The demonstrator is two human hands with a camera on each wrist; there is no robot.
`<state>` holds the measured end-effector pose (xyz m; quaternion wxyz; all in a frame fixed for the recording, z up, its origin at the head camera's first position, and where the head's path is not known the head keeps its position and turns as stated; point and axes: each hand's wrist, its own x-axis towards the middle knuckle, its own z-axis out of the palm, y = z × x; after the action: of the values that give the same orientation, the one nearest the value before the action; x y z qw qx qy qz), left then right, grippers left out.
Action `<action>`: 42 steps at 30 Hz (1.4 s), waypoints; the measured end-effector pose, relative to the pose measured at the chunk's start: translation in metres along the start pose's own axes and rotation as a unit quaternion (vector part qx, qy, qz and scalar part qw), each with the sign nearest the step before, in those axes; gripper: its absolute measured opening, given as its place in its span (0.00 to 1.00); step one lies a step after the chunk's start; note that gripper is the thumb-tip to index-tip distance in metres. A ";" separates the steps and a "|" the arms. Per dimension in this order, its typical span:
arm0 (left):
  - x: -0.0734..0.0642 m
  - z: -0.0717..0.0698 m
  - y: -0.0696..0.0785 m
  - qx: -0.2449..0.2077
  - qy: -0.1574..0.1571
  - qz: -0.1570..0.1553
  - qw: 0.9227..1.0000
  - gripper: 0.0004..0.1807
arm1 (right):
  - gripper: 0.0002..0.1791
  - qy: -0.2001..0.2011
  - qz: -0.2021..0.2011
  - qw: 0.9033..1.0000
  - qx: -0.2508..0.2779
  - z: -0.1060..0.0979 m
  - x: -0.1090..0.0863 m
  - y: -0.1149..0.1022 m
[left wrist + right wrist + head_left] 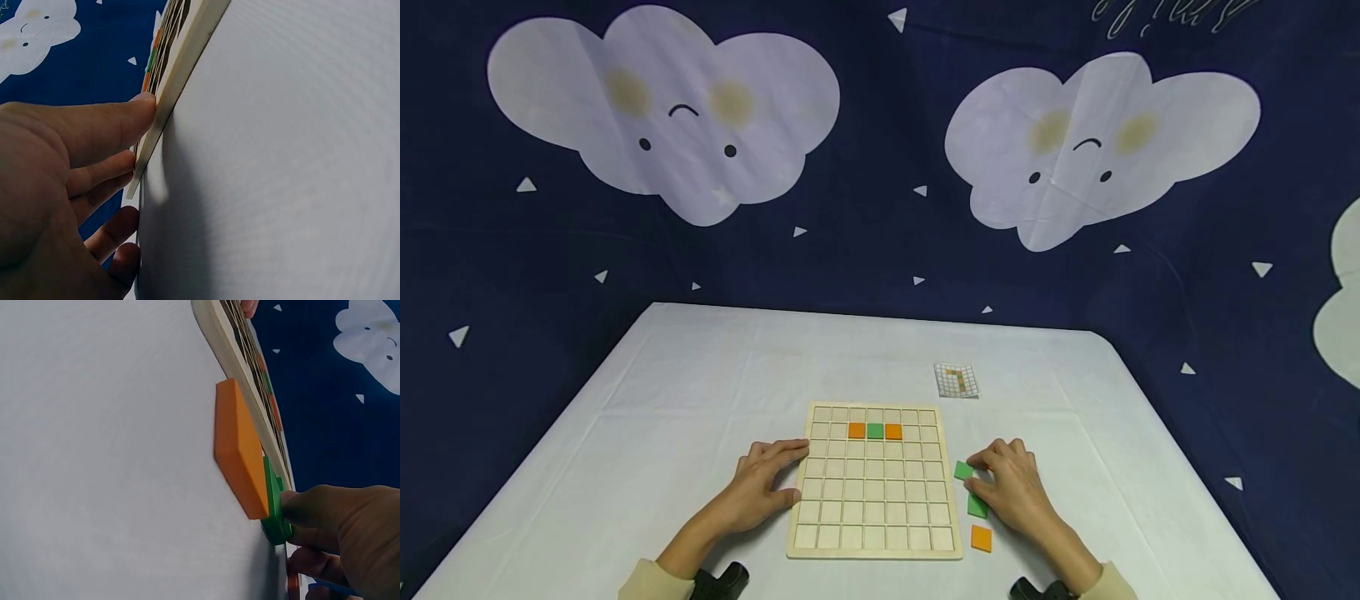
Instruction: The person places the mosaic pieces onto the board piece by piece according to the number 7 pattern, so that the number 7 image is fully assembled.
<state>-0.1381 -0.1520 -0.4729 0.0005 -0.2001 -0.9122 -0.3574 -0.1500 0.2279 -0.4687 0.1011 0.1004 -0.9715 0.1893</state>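
Observation:
A pale wooden grid board (875,554) lies on the table, with two orange tiles (857,431) and a green tile (875,431) between them in its second row from the far side. My left hand (755,490) rests at the board's left edge, fingers extended, thumb (119,125) against the side. Right of the board, my right hand (1011,483) pinches another green tile (962,471) between thumb and index finger. A further green tile (977,506) lies just under that thumb, partly covered. Nearest me is a loose orange tile (981,538).
A small card (957,381) printed with a coloured grid pattern lies beyond the board's far right corner. White cloth (715,358) covers the table. Behind it hangs a dark blue backdrop (865,250) with clouds.

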 end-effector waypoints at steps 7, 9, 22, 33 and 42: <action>0.000 -0.001 0.001 -0.005 -0.005 -0.004 1.000 0.31 | 0.13 0.011 -0.006 1.000 0.006 -0.001 0.001 0.000; 0.000 0.000 0.001 -0.003 -0.004 -0.003 1.000 0.31 | 0.13 0.017 -0.010 1.000 0.007 -0.001 0.001 0.000; 0.000 0.000 0.000 -0.002 -0.001 -0.012 1.000 0.32 | 0.13 0.042 -0.027 0.998 0.027 -0.003 0.007 -0.011; 0.001 -0.002 0.001 -0.004 -0.011 -0.018 1.000 0.32 | 0.13 0.045 -0.046 0.997 0.047 -0.004 0.016 -0.024; 0.000 -0.002 0.001 -0.002 -0.011 -0.019 1.000 0.32 | 0.12 0.060 -0.079 0.993 0.058 -0.001 0.022 -0.032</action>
<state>-0.1383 -0.1524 -0.4708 -0.0169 -0.1870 -0.9149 -0.3573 -0.1632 0.1960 -0.4519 0.1679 0.1705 -0.9401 0.2426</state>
